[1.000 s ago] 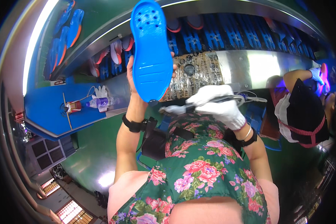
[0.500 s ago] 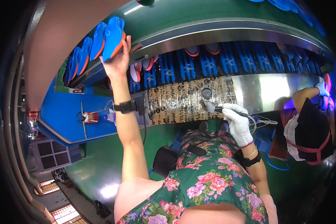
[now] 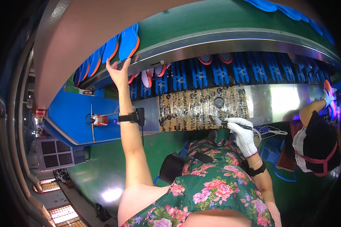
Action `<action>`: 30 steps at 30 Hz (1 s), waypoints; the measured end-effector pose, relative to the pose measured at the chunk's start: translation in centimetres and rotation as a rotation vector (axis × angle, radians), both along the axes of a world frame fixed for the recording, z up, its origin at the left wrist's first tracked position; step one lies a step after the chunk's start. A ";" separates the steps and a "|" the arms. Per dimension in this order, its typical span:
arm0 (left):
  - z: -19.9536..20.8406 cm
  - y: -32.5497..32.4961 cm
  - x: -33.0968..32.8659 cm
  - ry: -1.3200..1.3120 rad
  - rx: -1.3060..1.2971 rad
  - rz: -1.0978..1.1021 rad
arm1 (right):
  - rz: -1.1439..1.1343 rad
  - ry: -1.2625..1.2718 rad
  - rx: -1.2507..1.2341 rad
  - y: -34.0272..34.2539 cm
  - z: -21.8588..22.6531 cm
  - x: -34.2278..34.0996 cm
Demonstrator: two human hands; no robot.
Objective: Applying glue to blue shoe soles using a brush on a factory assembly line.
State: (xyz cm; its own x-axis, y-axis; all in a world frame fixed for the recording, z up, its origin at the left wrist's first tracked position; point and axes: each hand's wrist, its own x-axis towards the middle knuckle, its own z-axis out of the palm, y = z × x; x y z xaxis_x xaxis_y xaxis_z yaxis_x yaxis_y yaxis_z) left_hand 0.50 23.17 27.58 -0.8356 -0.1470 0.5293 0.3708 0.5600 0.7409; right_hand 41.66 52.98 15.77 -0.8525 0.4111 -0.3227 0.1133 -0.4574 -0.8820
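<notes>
My bare left hand [image 3: 119,75] reaches up to the green conveyor belt, thumb and fingers apart. Its fingertips are at the near end of a blue shoe sole [image 3: 129,42] with an orange edge, which rests on the belt; whether they touch it I cannot tell. In a white knit glove, my right hand [image 3: 243,135] grips a brush [image 3: 217,121] with a dark handle. Pale bristles point left, over the cardboard-covered bench [image 3: 185,108]. A thin tube loops beside this hand. On the cardboard stands a small round dark cup [image 3: 218,101].
Further blue soles [image 3: 96,60] line the belt [image 3: 201,20] to the left. Below its metal edge, a lower rack [image 3: 219,70] carries blue holders and some red-edged shoe parts. A blue table [image 3: 70,117] is at left. At right, a co-worker [image 3: 316,136] handles a pinkish sole.
My left hand has come off the blue sole it held and drawn down a little, fingers spreading; the sole now lies on the belt. The brush stays in my right hand. The view has shifted slightly.
</notes>
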 end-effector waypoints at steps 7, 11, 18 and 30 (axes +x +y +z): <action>0.9 2.0 -4.8 -0.117 -0.087 -0.033 | 0.033 0.015 0.107 -0.5 -0.2 0.3; 0.8 1.6 -7.7 -0.140 -0.047 -0.069 | 0.026 -0.001 0.099 -0.2 0.2 0.8; 0.6 1.8 -8.3 -0.111 0.094 -0.173 | -0.043 -0.001 0.074 0.5 0.2 1.0; 5.0 10.4 -2.7 0.313 -0.605 -0.356 | -0.074 -0.001 0.121 2.9 -1.8 2.0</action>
State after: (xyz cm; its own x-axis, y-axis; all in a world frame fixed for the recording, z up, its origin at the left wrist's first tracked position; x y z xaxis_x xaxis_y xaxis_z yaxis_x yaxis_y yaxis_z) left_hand -2.23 33.60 32.55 -0.5762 0.4933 0.6516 0.7465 0.6423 0.1739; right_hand 43.69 55.90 14.02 -0.8182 0.5086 -0.2682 0.0843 -0.3553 -0.9310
